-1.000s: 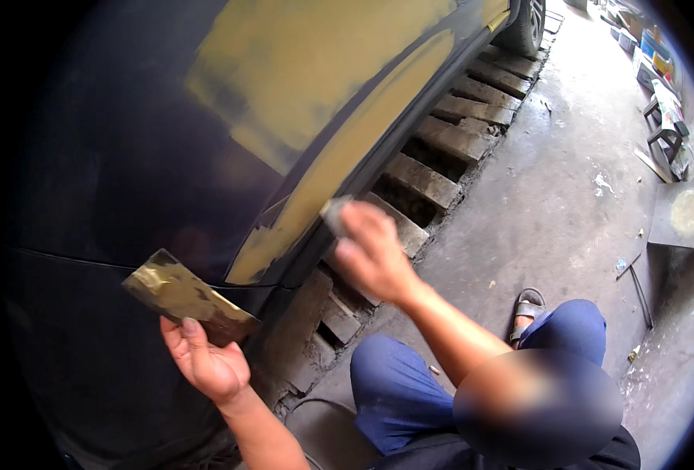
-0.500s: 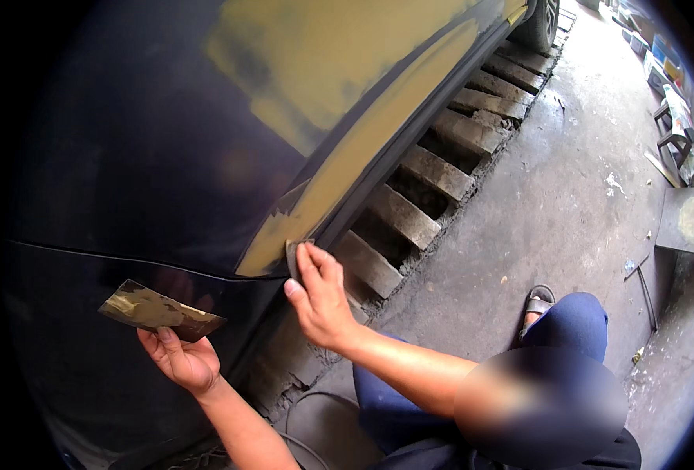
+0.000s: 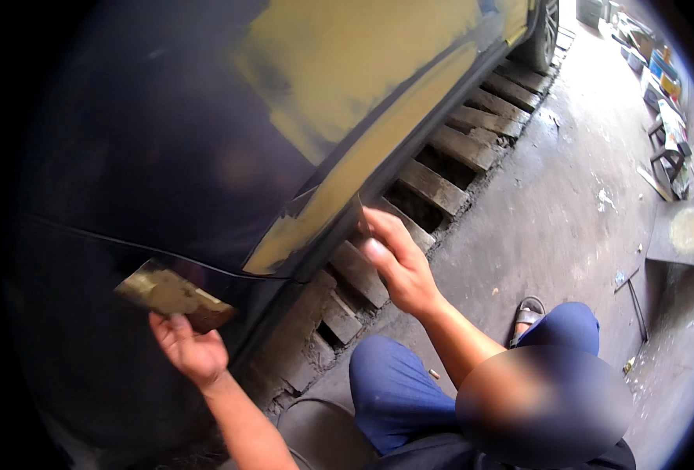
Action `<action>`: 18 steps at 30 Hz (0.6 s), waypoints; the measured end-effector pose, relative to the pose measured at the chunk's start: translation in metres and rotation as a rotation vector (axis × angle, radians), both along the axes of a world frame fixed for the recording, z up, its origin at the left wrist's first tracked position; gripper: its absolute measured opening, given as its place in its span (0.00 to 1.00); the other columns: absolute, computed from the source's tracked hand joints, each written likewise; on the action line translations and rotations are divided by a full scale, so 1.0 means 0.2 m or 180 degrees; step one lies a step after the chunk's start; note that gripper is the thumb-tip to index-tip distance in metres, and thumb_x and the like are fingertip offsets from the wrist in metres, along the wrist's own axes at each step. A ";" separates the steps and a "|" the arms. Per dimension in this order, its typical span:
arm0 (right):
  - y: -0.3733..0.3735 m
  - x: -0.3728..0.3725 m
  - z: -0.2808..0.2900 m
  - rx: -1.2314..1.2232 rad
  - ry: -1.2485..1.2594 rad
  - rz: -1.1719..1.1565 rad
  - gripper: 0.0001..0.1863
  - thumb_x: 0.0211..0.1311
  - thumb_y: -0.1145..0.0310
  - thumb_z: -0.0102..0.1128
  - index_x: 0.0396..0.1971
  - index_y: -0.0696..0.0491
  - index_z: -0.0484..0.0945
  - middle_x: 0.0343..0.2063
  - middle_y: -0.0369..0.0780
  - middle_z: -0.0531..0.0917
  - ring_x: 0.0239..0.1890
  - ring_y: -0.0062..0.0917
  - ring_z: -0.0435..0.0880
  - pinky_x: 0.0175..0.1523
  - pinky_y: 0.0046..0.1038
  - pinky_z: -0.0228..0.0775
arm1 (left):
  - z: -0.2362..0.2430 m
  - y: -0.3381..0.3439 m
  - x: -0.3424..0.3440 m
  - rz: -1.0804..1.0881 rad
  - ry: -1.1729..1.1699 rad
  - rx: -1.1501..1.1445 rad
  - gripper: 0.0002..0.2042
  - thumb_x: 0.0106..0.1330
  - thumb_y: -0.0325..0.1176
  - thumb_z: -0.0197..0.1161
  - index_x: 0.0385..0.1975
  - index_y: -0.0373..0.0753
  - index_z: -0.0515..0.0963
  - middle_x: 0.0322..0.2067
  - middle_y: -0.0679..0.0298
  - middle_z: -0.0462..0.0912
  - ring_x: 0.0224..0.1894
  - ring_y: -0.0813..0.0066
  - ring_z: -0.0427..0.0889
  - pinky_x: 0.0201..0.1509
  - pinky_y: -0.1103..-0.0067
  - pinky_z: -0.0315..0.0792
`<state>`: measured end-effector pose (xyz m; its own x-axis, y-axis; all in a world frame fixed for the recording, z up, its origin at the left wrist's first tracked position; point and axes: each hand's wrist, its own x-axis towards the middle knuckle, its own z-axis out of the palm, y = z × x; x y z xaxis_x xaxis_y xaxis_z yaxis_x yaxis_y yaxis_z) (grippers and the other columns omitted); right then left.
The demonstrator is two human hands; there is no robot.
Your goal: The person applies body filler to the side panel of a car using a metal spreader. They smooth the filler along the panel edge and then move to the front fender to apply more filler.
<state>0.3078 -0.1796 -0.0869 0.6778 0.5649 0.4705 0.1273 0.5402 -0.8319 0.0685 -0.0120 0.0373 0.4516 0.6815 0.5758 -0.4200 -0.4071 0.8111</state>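
Note:
My left hand [image 3: 194,352] grips the lower edge of a thin rectangular putty plate [image 3: 176,296] smeared with yellowish body filler, tilted in front of the dark car body [image 3: 182,157]. Between the fingers and thumb of my right hand [image 3: 406,270] is a thin, dark putty spreader [image 3: 358,215], seen nearly edge-on. It stands beside the sill, right of the lower end of a long yellow filler strip [image 3: 386,141]; whether it touches the car I cannot tell. A broader yellow filler patch [image 3: 355,70] covers the panel above that strip.
Concrete slats [image 3: 433,184] with dark gaps run under the car's edge toward a wheel [image 3: 540,39]. On the right are a small black stool [image 3: 666,145], a grey board [image 3: 682,235] with a pale round patch, and a thin black rod [image 3: 642,305] on the floor. A cable [image 3: 284,419] curves near my knee.
My right hand has moved up and right with the spreader, off the strip's lower end to beside the sill. My left hand still holds the plate, and the view has shifted slightly.

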 end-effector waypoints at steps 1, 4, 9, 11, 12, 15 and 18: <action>-0.04 -0.02 0.02 0.0142 -0.0195 0.0201 0.24 0.65 0.64 0.53 0.58 0.59 0.68 0.55 0.46 0.71 0.59 0.33 0.69 0.63 0.30 0.59 | -0.02 -0.08 0.07 0.0137 0.0032 -0.0319 0.15 0.68 0.26 0.53 0.54 0.37 0.67 0.51 0.58 0.75 0.52 0.69 0.75 0.57 0.71 0.69; -0.12 -0.07 0.15 0.0799 -0.0814 0.0820 0.25 0.62 0.63 0.58 0.57 0.58 0.72 0.58 0.50 0.70 0.61 0.38 0.69 0.63 0.35 0.59 | -0.12 -0.36 0.29 0.0049 0.0125 -0.0713 0.14 0.68 0.26 0.53 0.52 0.36 0.68 0.48 0.59 0.76 0.50 0.71 0.74 0.58 0.74 0.66; -0.19 -0.01 0.11 0.0183 -0.1383 0.0698 0.20 0.54 0.70 0.66 0.48 0.58 0.78 0.51 0.48 0.74 0.54 0.41 0.74 0.58 0.36 0.65 | -0.09 -0.55 0.47 -0.0339 -0.0316 -0.1326 0.12 0.70 0.25 0.49 0.52 0.33 0.67 0.48 0.58 0.75 0.51 0.72 0.74 0.59 0.73 0.65; -0.23 0.06 0.08 -0.0229 -0.1827 0.0185 0.19 0.51 0.71 0.66 0.45 0.58 0.79 0.51 0.47 0.74 0.54 0.43 0.73 0.58 0.39 0.65 | -0.07 -0.56 0.49 -0.0360 -0.0354 -0.1310 0.12 0.70 0.25 0.48 0.51 0.33 0.67 0.48 0.59 0.75 0.50 0.72 0.74 0.59 0.74 0.66; -0.25 0.07 0.10 -0.0318 -0.1814 -0.0026 0.19 0.51 0.71 0.67 0.45 0.57 0.79 0.51 0.47 0.74 0.54 0.43 0.73 0.58 0.40 0.65 | -0.06 -0.56 0.49 -0.0274 -0.0328 -0.1160 0.12 0.70 0.25 0.48 0.51 0.33 0.67 0.48 0.59 0.75 0.50 0.72 0.74 0.59 0.74 0.66; -0.31 0.11 0.26 -0.0223 -0.2266 -0.0409 0.23 0.44 0.71 0.69 0.45 0.54 0.79 0.51 0.46 0.75 0.56 0.45 0.72 0.58 0.42 0.66 | -0.08 -0.56 0.49 -0.0126 -0.0257 -0.0858 0.12 0.70 0.25 0.47 0.51 0.34 0.67 0.49 0.58 0.75 0.51 0.72 0.74 0.59 0.74 0.66; -0.35 0.08 0.38 -0.0265 -0.2634 -0.0467 0.25 0.41 0.69 0.70 0.46 0.50 0.79 0.51 0.42 0.75 0.56 0.44 0.72 0.56 0.42 0.67 | -0.12 -0.57 0.52 -0.0238 -0.0177 -0.0824 0.12 0.71 0.26 0.47 0.51 0.34 0.67 0.49 0.57 0.75 0.51 0.71 0.74 0.59 0.73 0.66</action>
